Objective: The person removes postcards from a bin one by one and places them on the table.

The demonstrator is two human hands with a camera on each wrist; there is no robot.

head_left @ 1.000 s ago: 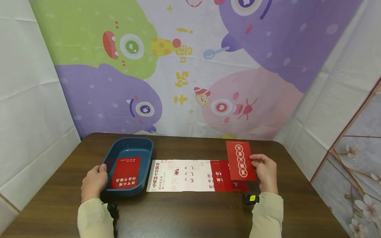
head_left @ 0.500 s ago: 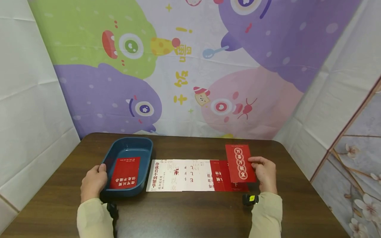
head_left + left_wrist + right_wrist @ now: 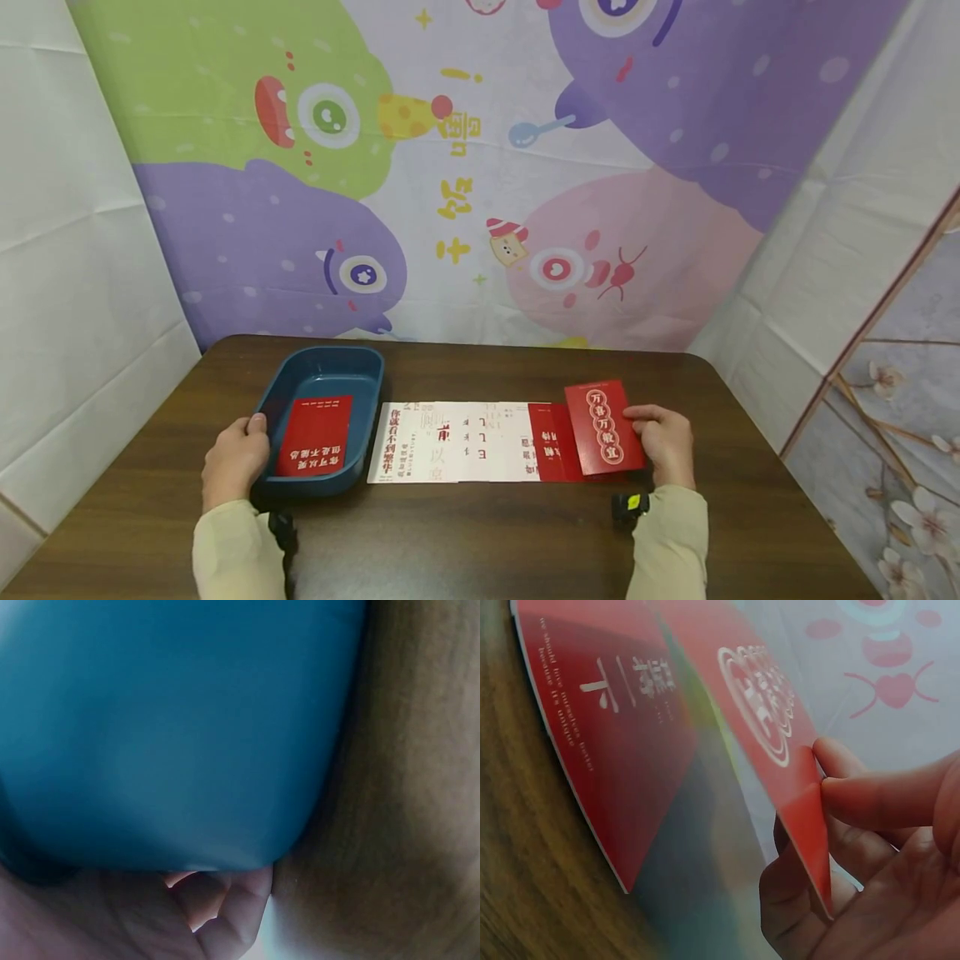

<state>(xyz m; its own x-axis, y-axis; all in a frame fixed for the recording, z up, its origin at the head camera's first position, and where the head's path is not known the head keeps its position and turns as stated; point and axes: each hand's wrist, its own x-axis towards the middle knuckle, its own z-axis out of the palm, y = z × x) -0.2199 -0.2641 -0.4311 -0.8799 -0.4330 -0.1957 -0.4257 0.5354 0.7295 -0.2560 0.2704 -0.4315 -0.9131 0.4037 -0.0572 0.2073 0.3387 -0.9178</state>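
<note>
My right hand (image 3: pixel 664 443) pinches a red card (image 3: pixel 604 428) with white characters by its right edge, between thumb and fingers. Tilted in the right wrist view, the card hangs just over another red card (image 3: pixel 592 727) lying on the table. Below it, overlapping white cards (image 3: pixel 450 442) and red ones form a row. At the left my left hand (image 3: pixel 234 460) grips the near-left rim of a blue tray (image 3: pixel 333 367), thumb at the rim. Inside that tray lies a red card (image 3: pixel 318 435). The left wrist view shows fingers against the tray's outer wall (image 3: pixel 180 750).
The brown wooden table (image 3: pixel 450 550) carries everything. Behind it hangs a cartoon-print cloth (image 3: pixel 450 300), with white fabric walls (image 3: pixel 82 250) at the sides. A dark wrist camera (image 3: pixel 628 507) sits on the right wrist, another at the left wrist.
The right hand has lowered the red card toward the right end of the row, covering more of the red card beneath. The left hand and tray have stayed in place.
</note>
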